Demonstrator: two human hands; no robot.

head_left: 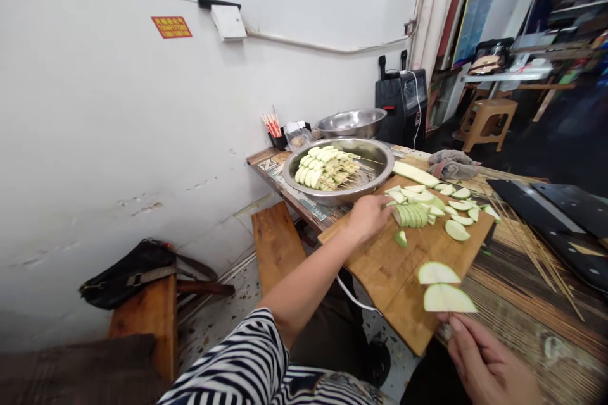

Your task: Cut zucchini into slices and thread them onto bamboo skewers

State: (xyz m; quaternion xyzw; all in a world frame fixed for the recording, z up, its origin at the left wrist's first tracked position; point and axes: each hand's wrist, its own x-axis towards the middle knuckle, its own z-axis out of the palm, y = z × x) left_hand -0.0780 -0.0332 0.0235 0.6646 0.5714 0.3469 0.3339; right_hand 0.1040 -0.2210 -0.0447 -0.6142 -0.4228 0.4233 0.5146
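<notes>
My left hand (370, 216) reaches over the wooden cutting board (375, 275), its fingertips closed at the near left end of a fanned row of green-edged zucchini slices (411, 215). What lies right under those fingertips is partly hidden. Low on the right, my right hand (484, 354) pinches a skewer, mostly hidden, that carries two half-round zucchini slices (446, 299) one above the other. More loose slices (456, 230) are spread over the right of the board, and a small end piece (401, 238) sits apart from the row.
Behind the board, a steel basin (291, 185) holds many loaded skewers, with another steel basin (351, 121) beyond it. A long peeled zucchini piece (415, 173), a grey cloth (453, 164), bare bamboo skewers (541, 253) and a black slab (546, 221) lie on the table. A wooden bench (278, 243) stands left.
</notes>
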